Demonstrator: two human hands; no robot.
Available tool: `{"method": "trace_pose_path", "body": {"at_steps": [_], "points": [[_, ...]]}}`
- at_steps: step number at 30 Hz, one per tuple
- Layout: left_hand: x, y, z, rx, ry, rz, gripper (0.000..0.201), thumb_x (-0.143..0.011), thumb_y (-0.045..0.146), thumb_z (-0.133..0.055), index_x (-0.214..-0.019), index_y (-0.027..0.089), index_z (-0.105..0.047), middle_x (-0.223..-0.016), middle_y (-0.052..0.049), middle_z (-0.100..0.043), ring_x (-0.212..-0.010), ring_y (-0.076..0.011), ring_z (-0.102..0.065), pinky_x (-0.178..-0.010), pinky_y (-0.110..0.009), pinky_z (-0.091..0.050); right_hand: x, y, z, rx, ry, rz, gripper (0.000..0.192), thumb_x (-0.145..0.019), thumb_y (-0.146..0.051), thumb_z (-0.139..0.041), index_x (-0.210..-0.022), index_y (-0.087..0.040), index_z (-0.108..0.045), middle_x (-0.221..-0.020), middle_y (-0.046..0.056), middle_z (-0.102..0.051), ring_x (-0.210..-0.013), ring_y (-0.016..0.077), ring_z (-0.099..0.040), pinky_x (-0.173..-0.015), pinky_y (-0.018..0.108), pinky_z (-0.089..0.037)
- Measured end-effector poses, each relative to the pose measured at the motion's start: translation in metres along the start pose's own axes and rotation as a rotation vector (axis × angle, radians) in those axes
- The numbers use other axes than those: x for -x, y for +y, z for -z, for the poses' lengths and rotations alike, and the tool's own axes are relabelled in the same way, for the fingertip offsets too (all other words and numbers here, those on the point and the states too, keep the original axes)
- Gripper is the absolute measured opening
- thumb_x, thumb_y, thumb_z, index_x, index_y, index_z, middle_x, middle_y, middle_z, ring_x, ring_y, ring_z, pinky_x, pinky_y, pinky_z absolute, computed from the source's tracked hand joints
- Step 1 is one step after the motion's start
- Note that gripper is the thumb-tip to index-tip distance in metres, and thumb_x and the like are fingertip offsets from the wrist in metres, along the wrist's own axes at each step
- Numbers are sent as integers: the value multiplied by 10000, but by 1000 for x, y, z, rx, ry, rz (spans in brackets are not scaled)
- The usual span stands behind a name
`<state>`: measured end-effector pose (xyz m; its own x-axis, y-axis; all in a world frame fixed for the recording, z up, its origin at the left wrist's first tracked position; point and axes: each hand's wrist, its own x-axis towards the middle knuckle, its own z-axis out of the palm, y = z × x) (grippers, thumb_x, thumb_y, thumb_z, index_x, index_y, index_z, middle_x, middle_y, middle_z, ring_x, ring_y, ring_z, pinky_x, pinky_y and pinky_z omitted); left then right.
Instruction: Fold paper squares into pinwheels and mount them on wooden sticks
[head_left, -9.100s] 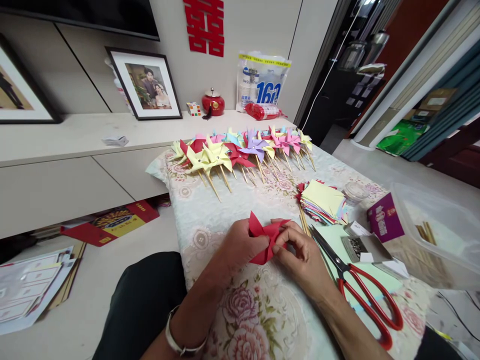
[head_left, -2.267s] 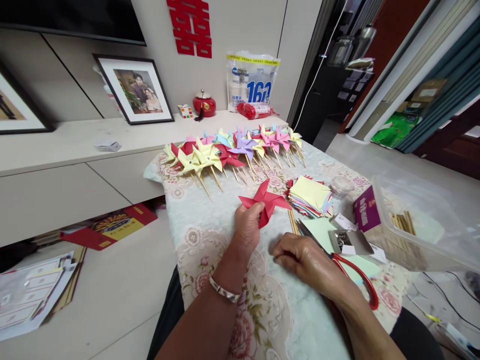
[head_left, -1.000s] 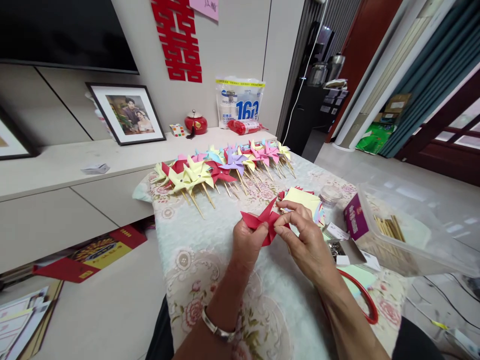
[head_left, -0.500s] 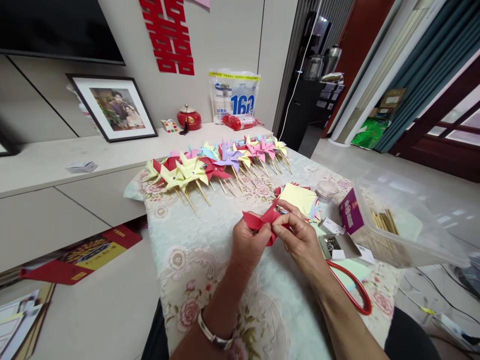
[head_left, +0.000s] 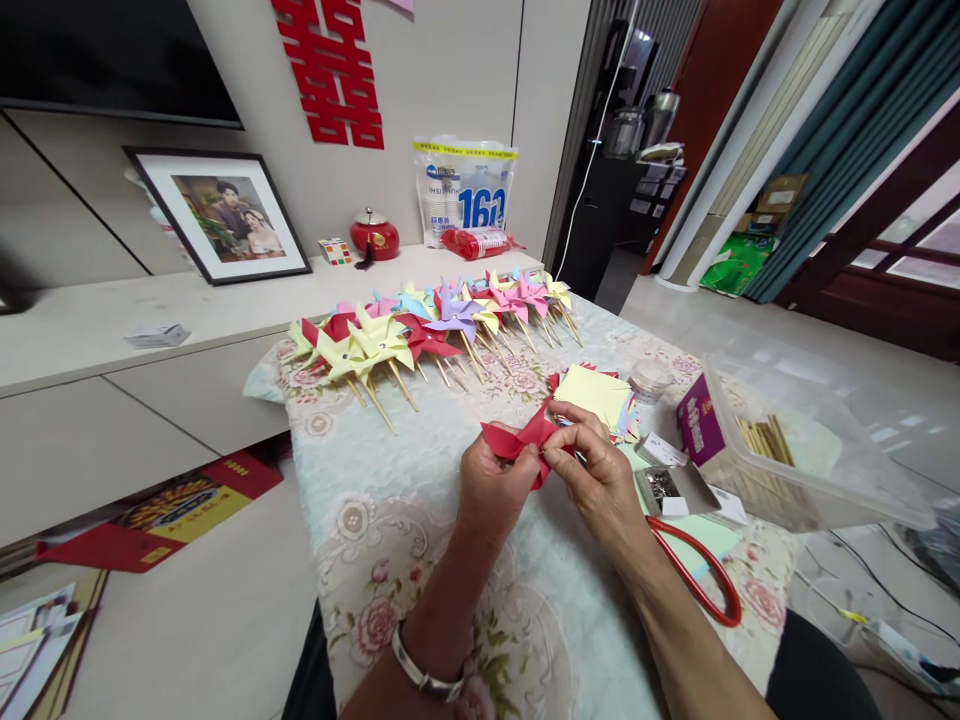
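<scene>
I hold a red paper pinwheel (head_left: 517, 440) above the floral tablecloth (head_left: 390, 520). My left hand (head_left: 495, 490) grips it from below on the left. My right hand (head_left: 596, 475) pinches its centre from the right, thumb and forefinger together. Just behind my right hand lies a stack of coloured paper squares (head_left: 600, 395) with a yellow sheet on top. A small open box of metal pins (head_left: 667, 488) sits to the right of my right hand.
A row of finished pinwheels on sticks (head_left: 420, 325) lies across the far table. Red-handled scissors (head_left: 701, 585) lie at the right, beside a purple box (head_left: 697, 430) and a clear plastic tub (head_left: 802, 460) with wooden sticks. A framed photo (head_left: 217, 215) leans on the cabinet.
Earlier my left hand held the pinwheel alone while my right hand rested on the table. My right hand then came up to the pinwheel's centre and stays there.
</scene>
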<state>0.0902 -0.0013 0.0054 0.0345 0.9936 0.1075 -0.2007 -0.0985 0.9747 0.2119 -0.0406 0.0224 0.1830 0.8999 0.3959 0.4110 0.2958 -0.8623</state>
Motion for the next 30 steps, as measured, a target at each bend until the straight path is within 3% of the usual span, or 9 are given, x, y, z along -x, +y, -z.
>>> {"method": "trace_pose_path", "body": {"at_steps": [9,19,30], "points": [[-1,-4,1,-46,1,-16,76,-635,219,-675,-639,185,-608,-571,29,-593,-558,-131,-520,-566,-239,-437,-1,6,3,-48,-52,-38,152,-887,-302,-654,-757,-227,-676,-1266,99,-613,-1339,290,-449,-1095,477,-298],[-1,-1,0,-90,-28,1,80,-628,239,-655,-626,185,-595,-558,35,-578,-540,-124,-497,-559,-242,-416,-3,0,8,-148,-107,-182,196,-852,-360,-659,-715,-221,-658,-1274,103,-627,-1224,302,-545,-967,466,-450],[0,3,1,-123,-54,31,84,-637,252,-640,-631,183,-593,-550,38,-580,-534,-124,-496,-546,-236,-406,-3,6,10,58,-80,-13,157,-867,-291,-669,-722,-234,-679,-1212,90,-615,-1303,285,-465,-1084,471,-298]]}}
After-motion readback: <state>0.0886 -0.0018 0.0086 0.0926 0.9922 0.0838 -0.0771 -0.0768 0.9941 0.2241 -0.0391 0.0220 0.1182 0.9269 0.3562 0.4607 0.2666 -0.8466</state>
